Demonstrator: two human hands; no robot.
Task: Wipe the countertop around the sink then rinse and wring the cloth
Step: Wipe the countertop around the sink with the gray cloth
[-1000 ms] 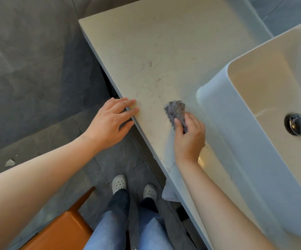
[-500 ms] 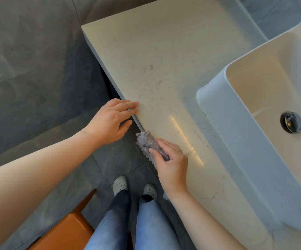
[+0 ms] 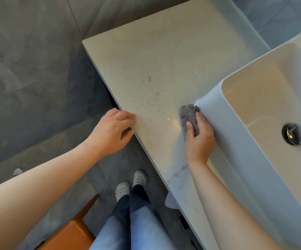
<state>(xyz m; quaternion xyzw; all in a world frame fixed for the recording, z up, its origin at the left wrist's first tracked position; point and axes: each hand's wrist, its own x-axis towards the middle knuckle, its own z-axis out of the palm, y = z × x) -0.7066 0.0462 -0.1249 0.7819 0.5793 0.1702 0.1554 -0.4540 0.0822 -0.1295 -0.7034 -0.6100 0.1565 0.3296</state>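
Both hands work: our right hand (image 3: 199, 139) grips the grey cloth (image 3: 189, 115), pressing it on the surface (image 3: 155, 60) against the sink wall (image 3: 218, 112) to catch that seam; our left hand (image 3: 112, 131), fingers relaxed, rests on the front edge, likely for balance.

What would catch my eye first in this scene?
The right hand grips a grey cloth on the pale countertop, touching the corner of the white sink. The left hand rests on the countertop's front edge, and a shiny drain sits in the basin.
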